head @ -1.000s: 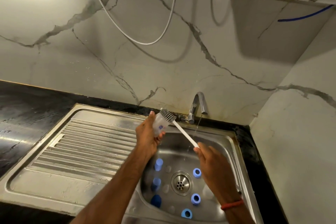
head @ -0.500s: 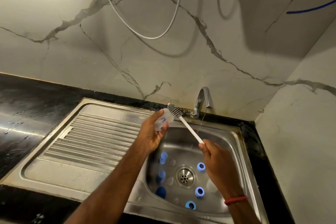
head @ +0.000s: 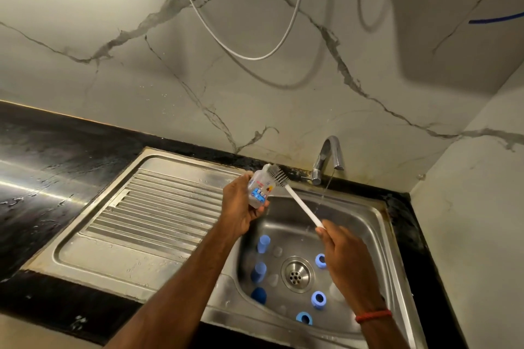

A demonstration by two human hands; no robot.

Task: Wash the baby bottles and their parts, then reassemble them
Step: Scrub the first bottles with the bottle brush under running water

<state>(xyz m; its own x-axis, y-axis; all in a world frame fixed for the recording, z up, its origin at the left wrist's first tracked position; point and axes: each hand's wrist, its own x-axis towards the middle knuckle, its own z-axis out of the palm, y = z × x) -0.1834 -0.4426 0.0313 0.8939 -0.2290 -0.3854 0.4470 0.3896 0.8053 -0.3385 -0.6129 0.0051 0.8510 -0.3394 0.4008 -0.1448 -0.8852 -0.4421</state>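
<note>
Left hand (head: 241, 208) grips the bottle (head: 259, 191); right hand (head: 344, 253) grips the brush (head: 299, 201), which points to 11 o'clock, at the bottle's mouth.

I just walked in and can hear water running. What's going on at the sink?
A person is washing baby bottles. The left hand holds a clear bottle above the sink. The right hand grips a white-handled brush whose bristles are at the bottle's mouth. A thin stream runs from the tap. Blue caps and blue rings lie in the basin around the drain.
</note>
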